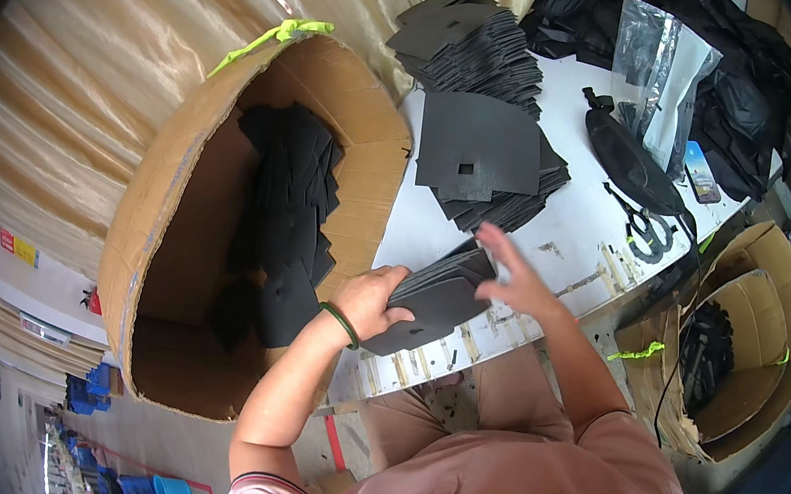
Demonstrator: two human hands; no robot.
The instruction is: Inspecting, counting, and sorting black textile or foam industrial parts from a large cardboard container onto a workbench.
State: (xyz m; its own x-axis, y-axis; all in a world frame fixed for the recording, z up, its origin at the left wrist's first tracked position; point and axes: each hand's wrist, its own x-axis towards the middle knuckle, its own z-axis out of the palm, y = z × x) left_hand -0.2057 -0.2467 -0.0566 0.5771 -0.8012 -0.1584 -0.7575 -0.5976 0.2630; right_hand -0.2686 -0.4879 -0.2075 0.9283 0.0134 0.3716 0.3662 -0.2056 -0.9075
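Observation:
My left hand (369, 301) grips the left end of a stack of black sheets (442, 307), thumb on the near face and fingers behind. The stack is tilted over the white table (546, 228), its layered edges fanned on top. At its right end is my right hand (518, 280), slightly blurred, fingers spread apart; I cannot tell if it touches the sheets. Just beyond lies a pile of black sheets (480, 144), the top one with a small square hole. A taller fanned pile (488, 56) sits farther back.
A large cardboard box (154, 217) on the left holds more black sheets (288, 199). On the table's right are black scissors (649, 237), a black pouch (631, 162), a clear plastic bag (655, 77) and a phone (702, 173). Another cardboard box (762, 361) stands lower right.

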